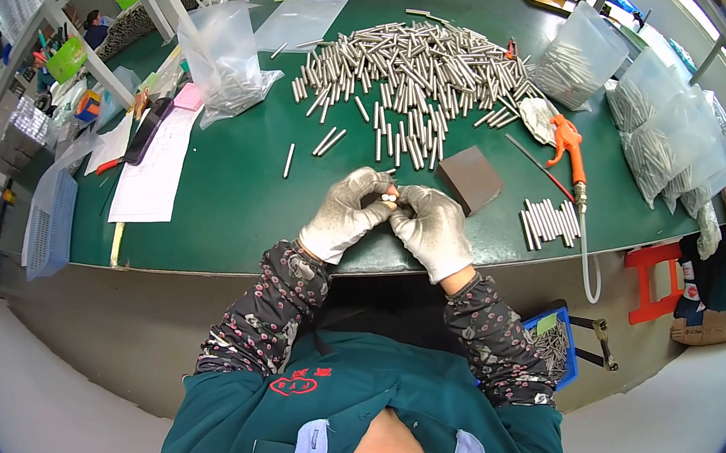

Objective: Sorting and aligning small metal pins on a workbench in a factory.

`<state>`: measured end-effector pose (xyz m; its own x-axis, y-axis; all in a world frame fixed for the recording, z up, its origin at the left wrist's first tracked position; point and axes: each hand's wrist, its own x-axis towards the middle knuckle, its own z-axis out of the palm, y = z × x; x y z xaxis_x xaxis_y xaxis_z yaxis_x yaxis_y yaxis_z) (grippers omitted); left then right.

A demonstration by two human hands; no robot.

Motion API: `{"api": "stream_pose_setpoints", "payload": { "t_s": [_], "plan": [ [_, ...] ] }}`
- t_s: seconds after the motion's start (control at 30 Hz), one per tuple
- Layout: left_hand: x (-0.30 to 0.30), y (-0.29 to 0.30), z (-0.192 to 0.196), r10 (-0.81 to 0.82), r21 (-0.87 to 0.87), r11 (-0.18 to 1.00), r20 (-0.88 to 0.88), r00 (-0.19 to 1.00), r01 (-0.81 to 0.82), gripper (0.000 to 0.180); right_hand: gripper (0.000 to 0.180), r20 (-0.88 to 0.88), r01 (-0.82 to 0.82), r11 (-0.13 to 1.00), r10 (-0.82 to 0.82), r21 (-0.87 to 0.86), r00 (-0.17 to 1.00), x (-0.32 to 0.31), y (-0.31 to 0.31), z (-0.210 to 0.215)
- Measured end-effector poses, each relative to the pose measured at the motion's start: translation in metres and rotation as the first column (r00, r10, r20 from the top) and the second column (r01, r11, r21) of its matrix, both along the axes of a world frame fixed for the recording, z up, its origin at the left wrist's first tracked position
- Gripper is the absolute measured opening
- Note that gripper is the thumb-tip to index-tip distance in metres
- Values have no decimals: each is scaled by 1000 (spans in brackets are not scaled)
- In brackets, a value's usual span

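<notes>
On my feed, my gloved left hand [346,217] and right hand [432,232] meet over the near edge of the green table [240,183], fingertips pinched together on small metal rods [389,199], their bright ends showing between them; I can't tell how many. A large rod pile [421,65] spreads beyond, far side. A brown block [470,179] sits just right; farther right, I see a rod row [550,225] and an orange air gun [569,148].

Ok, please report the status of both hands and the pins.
Left hand, right hand: gloved, close together, apparently gripping metal pins. Loose pin pile beyond. Brown block just beyond right hand.
</notes>
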<state>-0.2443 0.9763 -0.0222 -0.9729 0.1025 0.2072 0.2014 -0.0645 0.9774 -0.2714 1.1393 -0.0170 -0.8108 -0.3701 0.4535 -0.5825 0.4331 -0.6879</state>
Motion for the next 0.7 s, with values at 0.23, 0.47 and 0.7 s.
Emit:
{"api": "stream_pose_setpoints", "payload": {
  "t_s": [0.23,0.47,0.7],
  "plan": [
    [-1,0,-1,19,-2,1000,41,999,-19,20,16,-10,3,1000,-3,19,1000,-1,0,-1],
    [-1,1,2,77,-104,992,4,997,-76,17,14,-37,-6,1000,6,1,999,-1,-1,-2],
    [-4,1,3,138,-164,980,128,982,-116,16,13,-59,-10,1000,11,20,998,-3,-1,-4]
  ]
}}
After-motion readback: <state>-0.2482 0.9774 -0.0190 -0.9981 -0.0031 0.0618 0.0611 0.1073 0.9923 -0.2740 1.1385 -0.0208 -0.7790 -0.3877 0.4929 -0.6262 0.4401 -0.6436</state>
